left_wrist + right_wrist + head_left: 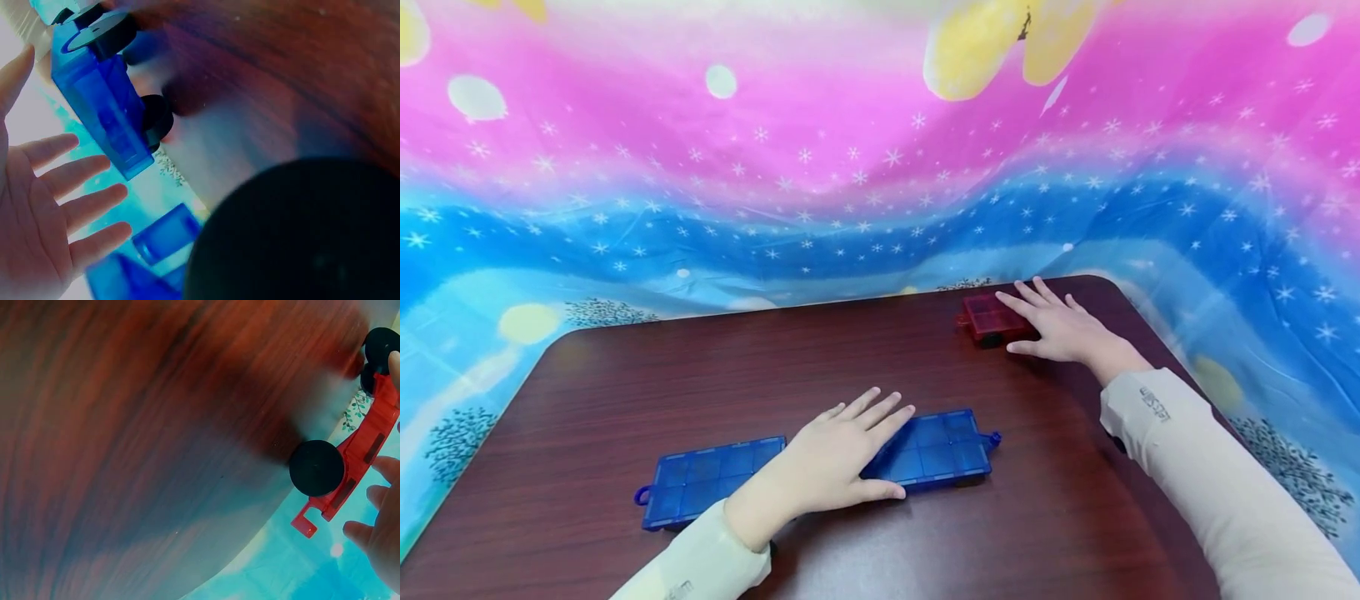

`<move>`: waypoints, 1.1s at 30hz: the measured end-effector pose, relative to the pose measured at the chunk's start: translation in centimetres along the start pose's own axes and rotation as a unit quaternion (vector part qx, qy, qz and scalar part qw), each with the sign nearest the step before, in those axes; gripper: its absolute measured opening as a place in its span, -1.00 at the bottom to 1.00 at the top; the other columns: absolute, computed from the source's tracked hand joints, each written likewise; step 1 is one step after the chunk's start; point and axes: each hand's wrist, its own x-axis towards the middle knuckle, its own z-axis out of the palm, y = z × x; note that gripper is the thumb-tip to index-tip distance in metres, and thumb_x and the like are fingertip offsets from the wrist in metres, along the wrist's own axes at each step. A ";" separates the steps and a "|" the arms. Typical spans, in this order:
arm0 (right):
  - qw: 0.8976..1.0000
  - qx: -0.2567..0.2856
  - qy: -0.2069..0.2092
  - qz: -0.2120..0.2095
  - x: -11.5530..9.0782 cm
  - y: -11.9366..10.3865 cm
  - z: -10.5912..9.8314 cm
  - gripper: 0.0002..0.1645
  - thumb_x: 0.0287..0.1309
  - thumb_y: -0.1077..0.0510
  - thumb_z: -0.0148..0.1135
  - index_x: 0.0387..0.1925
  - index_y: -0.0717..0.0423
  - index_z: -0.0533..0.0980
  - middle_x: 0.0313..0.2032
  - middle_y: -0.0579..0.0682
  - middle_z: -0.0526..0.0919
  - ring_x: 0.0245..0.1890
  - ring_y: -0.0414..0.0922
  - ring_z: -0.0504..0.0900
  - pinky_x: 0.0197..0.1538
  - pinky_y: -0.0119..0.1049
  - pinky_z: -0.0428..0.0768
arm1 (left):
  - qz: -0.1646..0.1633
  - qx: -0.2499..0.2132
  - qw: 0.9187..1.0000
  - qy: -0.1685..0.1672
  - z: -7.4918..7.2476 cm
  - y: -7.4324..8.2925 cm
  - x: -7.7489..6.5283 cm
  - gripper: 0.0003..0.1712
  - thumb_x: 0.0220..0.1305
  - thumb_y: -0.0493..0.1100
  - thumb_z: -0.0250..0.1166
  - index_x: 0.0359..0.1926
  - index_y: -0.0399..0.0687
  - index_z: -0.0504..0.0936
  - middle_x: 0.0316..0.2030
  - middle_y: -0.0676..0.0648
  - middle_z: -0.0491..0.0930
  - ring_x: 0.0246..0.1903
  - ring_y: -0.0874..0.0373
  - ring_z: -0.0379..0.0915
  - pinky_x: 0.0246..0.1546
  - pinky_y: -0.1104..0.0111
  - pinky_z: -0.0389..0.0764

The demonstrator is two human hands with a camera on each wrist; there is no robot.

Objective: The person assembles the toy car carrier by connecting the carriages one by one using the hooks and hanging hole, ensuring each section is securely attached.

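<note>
Two see-through blue toy car bases, the left one (700, 482) and the right one (947, 446), stand end to end on the table. My left hand (838, 458) reaches across them, fingers spread, hiding where they meet. Seen from the left wrist, black wheels (156, 119) sit under a blue base, and the straight fingers of the hand (44, 206) lie close beside it. Farther back on the right, my right hand (1063, 327) stretches over a red toy car base (988, 317) with its fingers spread, covering its right part. Red chassis (362, 450) and black wheels show in the right wrist view.
The dark wood-grain table (865, 358) has rounded far corners. Behind and around it hangs a pink and blue patterned cloth (820, 183). Small coupling parts stick out at the outer ends of the blue bases, a loop (642, 496) at left and a peg (996, 438) at right.
</note>
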 end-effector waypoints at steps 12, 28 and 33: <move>0.999 0.044 -0.012 -0.007 1.0 0.8 -0.1 -0.03 0.27 -0.05 0.31 0.57 -0.12 0.02 0.55 0.26 -0.05 0.55 0.32 -0.27 0.35 0.54 -0.14 | 0.015 -0.018 0.999 -0.026 0.3 -0.4 0.7 0.02 0.19 0.43 0.25 0.53 0.09 0.18 0.44 -0.03 0.34 0.39 0.03 0.33 0.27 0.09 0.50; 0.999 0.026 0.022 -0.031 0.6 1.3 -0.2 -0.11 0.15 0.03 0.43 0.45 0.07 0.28 0.38 0.43 0.23 0.39 0.41 0.16 0.32 0.36 0.28 | 0.014 -0.065 0.996 -0.056 0.1 -1.3 0.9 0.01 0.15 0.41 0.31 0.52 0.17 0.21 0.45 0.02 0.32 0.39 0.12 0.33 0.30 0.14 0.48; 0.999 0.015 0.030 -0.030 -0.1 1.5 0.0 -0.11 0.12 -0.03 0.45 0.44 0.02 0.31 0.36 0.39 0.28 0.36 0.37 0.20 0.28 0.35 0.33 | 0.013 -0.079 0.995 -0.058 0.1 -1.6 0.8 0.02 0.13 0.41 0.33 0.52 0.19 0.21 0.45 0.02 0.32 0.41 0.12 0.30 0.32 0.13 0.45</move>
